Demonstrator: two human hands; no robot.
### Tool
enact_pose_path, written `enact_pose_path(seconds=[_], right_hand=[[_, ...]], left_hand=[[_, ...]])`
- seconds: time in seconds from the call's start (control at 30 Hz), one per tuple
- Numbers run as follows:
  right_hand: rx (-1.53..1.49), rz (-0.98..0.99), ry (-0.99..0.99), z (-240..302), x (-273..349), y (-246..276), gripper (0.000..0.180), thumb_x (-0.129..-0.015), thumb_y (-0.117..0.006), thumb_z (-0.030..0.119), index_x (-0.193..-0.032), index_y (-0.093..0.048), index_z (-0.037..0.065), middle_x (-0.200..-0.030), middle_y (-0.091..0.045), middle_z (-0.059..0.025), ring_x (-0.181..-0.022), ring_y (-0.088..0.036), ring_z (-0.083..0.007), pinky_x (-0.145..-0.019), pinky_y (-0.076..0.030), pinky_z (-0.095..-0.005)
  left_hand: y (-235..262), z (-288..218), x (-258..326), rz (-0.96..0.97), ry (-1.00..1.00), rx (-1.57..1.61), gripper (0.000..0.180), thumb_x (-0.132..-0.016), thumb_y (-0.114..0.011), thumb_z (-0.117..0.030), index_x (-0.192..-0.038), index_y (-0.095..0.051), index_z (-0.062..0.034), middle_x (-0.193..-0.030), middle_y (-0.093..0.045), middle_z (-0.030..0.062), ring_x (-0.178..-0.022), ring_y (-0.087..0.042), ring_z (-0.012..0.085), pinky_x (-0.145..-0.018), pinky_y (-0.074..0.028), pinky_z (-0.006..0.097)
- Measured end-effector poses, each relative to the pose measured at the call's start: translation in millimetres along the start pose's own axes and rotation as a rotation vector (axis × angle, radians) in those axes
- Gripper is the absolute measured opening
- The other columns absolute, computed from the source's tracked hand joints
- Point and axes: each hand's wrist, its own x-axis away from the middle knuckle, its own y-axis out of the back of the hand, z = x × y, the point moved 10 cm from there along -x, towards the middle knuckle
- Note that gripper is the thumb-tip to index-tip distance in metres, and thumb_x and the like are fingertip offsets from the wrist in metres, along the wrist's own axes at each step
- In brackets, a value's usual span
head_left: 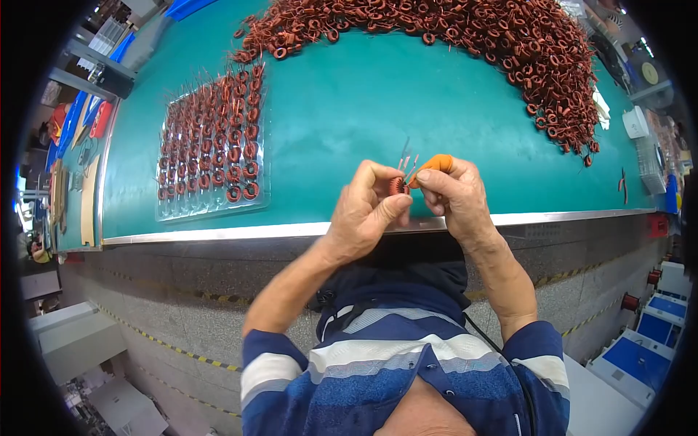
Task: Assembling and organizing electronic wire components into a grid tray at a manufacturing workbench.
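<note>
Between the thumb and fingers of my left hand (363, 207) is a copper-wound ring coil (397, 186), held just above the table's near edge. Several wire leads stick up from it, with pinkish tips. My right hand (454, 187) wears an orange cover on its index finger and pinches at the leads on the coil's right side. Which lead lies between those fingertips is too small to make out. A clear plastic tray (211, 213) to the left holds rows of similar coils (233, 156) with their leads upward.
A large heap of loose coils (465, 29) curves along the table's far side and down the right. Pliers (623, 186) lie at the right on the green tabletop (327, 123). A metal strip (291, 229) edges the table in front of me. A white container (635, 123) stands far right.
</note>
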Motion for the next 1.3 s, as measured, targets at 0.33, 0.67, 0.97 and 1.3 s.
enact_pose_path(seconds=[0.33,0.67,0.97,1.3], right_hand=[[-0.046,0.095,0.151,2.5,-4.6,-13.8,0.036,-0.085,-0.071,0.023,-0.112,-0.063,0.000,-0.089,-0.063,-0.0047,-0.084,-0.058,-0.0111,-0.076,-0.046,-0.0256],[0.074,-0.032,0.294,5.1,2.9,-19.9,0.026,-0.086,-0.071,0.012,-0.107,-0.063,-0.001,-0.093,-0.066,-0.0059,-0.087,-0.060,-0.0108,-0.082,-0.049,-0.0260],[0.005,0.055,0.142,-11.2,-4.8,-32.1,0.018,-0.091,-0.062,0.014,-0.101,-0.066,-0.001,-0.077,-0.060,-0.0025,-0.067,-0.052,-0.0066,-0.061,-0.041,-0.0199],[0.312,0.081,0.190,16.3,-23.0,-41.4,0.031,-0.098,-0.052,0.025,-0.103,-0.066,-0.002,-0.079,-0.062,-0.0035,-0.065,-0.055,-0.0081,-0.058,-0.043,-0.0212]], left_hand=[[-1.0,2.7,8.3,-0.104,-0.053,0.131,0.036,-0.101,-0.046,-0.020,-0.129,-0.036,-0.0001,-0.085,-0.053,0.0087,-0.070,-0.053,0.0134,-0.068,-0.047,0.027],[10.8,22.5,13.7,-0.291,-0.004,0.166,0.019,-0.100,-0.047,-0.017,-0.105,-0.053,-0.0004,-0.068,-0.051,0.0005,-0.058,-0.048,0.0069,-0.052,-0.040,0.022],[14.6,12.8,30.5,-0.188,0.063,0.109,0.022,-0.099,-0.044,-0.012,-0.118,-0.038,-0.0031,-0.077,-0.050,0.0040,-0.064,-0.048,0.0088,-0.055,-0.042,0.022],[71.0,-30.3,78.6,-0.333,-0.076,-0.277,0.007,-0.092,-0.054,-0.004,-0.099,-0.057,-0.0023,-0.081,-0.059,0.0082,-0.070,-0.059,0.0155,-0.061,-0.049,0.027]])
